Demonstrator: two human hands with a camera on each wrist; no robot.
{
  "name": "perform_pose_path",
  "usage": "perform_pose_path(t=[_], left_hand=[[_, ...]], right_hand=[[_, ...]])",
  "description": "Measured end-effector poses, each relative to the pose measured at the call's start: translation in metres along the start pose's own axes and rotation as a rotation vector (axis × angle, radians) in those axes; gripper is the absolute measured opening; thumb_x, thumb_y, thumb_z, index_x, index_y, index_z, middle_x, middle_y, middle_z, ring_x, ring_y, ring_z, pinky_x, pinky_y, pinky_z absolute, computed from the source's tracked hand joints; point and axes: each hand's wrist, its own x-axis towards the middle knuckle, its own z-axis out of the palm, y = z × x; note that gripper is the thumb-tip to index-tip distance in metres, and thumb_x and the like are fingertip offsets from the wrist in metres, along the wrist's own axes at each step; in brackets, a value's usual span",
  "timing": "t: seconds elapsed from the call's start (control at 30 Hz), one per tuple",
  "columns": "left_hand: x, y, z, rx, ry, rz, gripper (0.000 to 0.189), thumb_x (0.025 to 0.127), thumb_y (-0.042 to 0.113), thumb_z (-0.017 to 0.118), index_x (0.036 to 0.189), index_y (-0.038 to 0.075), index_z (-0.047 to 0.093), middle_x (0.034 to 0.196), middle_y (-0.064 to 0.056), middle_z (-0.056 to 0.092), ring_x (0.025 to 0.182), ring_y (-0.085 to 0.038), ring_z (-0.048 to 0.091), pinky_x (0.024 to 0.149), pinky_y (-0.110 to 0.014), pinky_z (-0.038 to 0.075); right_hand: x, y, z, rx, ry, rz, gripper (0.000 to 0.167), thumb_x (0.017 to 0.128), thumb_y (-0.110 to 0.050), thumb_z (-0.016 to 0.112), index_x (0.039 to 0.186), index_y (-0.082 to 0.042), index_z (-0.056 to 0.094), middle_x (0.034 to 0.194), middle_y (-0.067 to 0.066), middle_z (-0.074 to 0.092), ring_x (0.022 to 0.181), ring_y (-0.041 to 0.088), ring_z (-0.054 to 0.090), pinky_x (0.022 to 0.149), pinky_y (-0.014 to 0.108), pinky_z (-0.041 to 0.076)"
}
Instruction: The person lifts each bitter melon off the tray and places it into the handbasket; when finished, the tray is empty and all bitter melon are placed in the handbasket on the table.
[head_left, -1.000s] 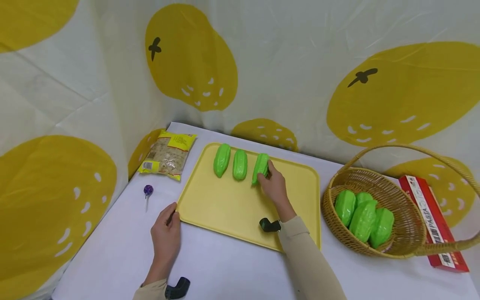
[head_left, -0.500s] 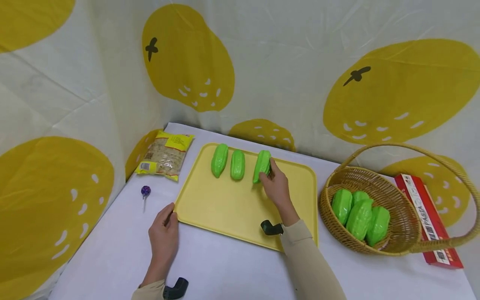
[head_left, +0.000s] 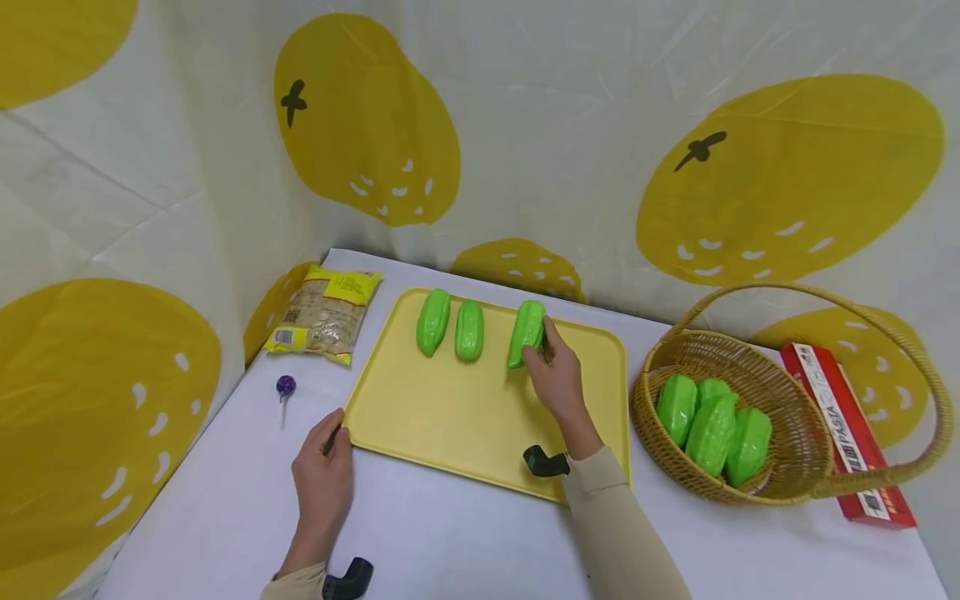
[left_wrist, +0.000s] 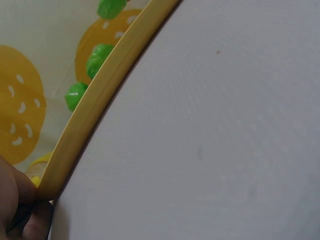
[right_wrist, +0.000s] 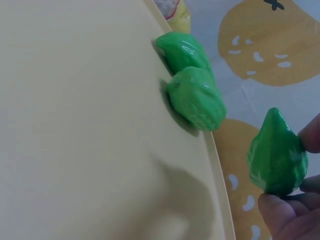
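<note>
My right hand [head_left: 557, 379] pinches a glossy green, ridged star fruit [head_left: 528, 327] between thumb and fingers over the far side of a yellow tray [head_left: 435, 408]. In the right wrist view this star fruit [right_wrist: 277, 157] points its tip upward, and a shadow falls on the tray apart from it. Two more green star fruits, a left one [head_left: 433, 322] and a middle one [head_left: 469, 331], lie side by side along the tray's back edge. At the tray's near left corner my left hand [head_left: 322, 479] grips the rim, as the left wrist view also shows.
Right of the tray stands a wicker basket [head_left: 806, 433] with a tall handle and several green star fruits [head_left: 711, 433]. Behind it lies a red pasta box [head_left: 847, 433]. A bag of dry food [head_left: 326, 315] and a purple lollipop [head_left: 286, 387] lie at the left.
My right hand has shifted the held star fruit a little rightward, widening the gap to the middle one. The left hand stays at the tray corner. The head view has drifted slightly.
</note>
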Motion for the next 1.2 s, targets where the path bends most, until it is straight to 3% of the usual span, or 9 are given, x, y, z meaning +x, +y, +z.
perform_pose_path(t=[0.3, 0.63, 0.9, 1.03, 1.17, 1.2], left_hand=[[-0.001, 0.000, 0.000, 0.004, 0.001, 0.006, 0.041, 0.105, 0.007, 0.053, 0.145, 0.005, 0.056, 0.147, -0.013, 0.058, 0.139, -0.026, 0.055, 0.106, -0.032, 0.050], [0.001, -0.002, 0.001, 0.026, 0.007, -0.003, 0.041, 0.105, 0.008, 0.052, 0.145, 0.005, 0.055, 0.148, -0.013, 0.058, 0.139, -0.027, 0.054, 0.107, -0.037, 0.051], [0.001, -0.001, 0.000, 0.026, 0.009, 0.007, 0.040, 0.105, 0.009, 0.052, 0.145, 0.006, 0.056, 0.148, -0.013, 0.058, 0.139, -0.027, 0.054, 0.108, -0.038, 0.051], [0.001, -0.001, 0.001, 0.020, 0.010, 0.008, 0.040, 0.105, 0.008, 0.053, 0.144, 0.005, 0.057, 0.147, -0.013, 0.059, 0.139, -0.028, 0.055, 0.109, -0.039, 0.051], [0.000, -0.001, 0.000, 0.016, 0.014, 0.023, 0.039, 0.104, 0.008, 0.053, 0.143, 0.004, 0.058, 0.146, -0.015, 0.059, 0.138, -0.029, 0.055, 0.108, -0.032, 0.050], [0.000, -0.001, 0.000, 0.016, 0.015, 0.028, 0.039, 0.104, 0.007, 0.053, 0.143, 0.004, 0.058, 0.146, -0.015, 0.059, 0.138, -0.029, 0.055, 0.107, -0.025, 0.051]], right_hand=[[-0.005, -0.002, -0.009, 0.039, 0.014, -0.034, 0.068, 0.102, -0.026, 0.055, 0.162, -0.014, 0.025, 0.166, 0.010, 0.031, 0.151, 0.024, 0.038, 0.120, 0.038, 0.044], [-0.015, -0.006, -0.019, 0.098, 0.046, -0.028, 0.068, 0.102, -0.023, 0.055, 0.162, -0.013, 0.025, 0.166, 0.008, 0.030, 0.150, 0.021, 0.038, 0.118, 0.033, 0.043], [-0.022, -0.018, -0.030, 0.115, 0.024, -0.005, 0.066, 0.104, -0.018, 0.052, 0.162, -0.010, 0.022, 0.168, 0.006, 0.025, 0.153, 0.020, 0.032, 0.121, 0.029, 0.038], [-0.022, -0.007, -0.033, 0.104, 0.060, -0.037, 0.066, 0.104, -0.023, 0.054, 0.162, -0.014, 0.026, 0.166, 0.004, 0.030, 0.151, 0.018, 0.037, 0.118, 0.027, 0.041], [-0.027, -0.007, -0.038, 0.091, 0.079, -0.045, 0.065, 0.103, -0.024, 0.055, 0.161, -0.014, 0.028, 0.165, 0.005, 0.033, 0.149, 0.019, 0.040, 0.115, 0.024, 0.042], [-0.028, -0.007, -0.039, 0.095, 0.084, -0.052, 0.064, 0.103, -0.024, 0.055, 0.161, -0.014, 0.029, 0.165, 0.005, 0.034, 0.149, 0.019, 0.040, 0.115, 0.023, 0.042]])
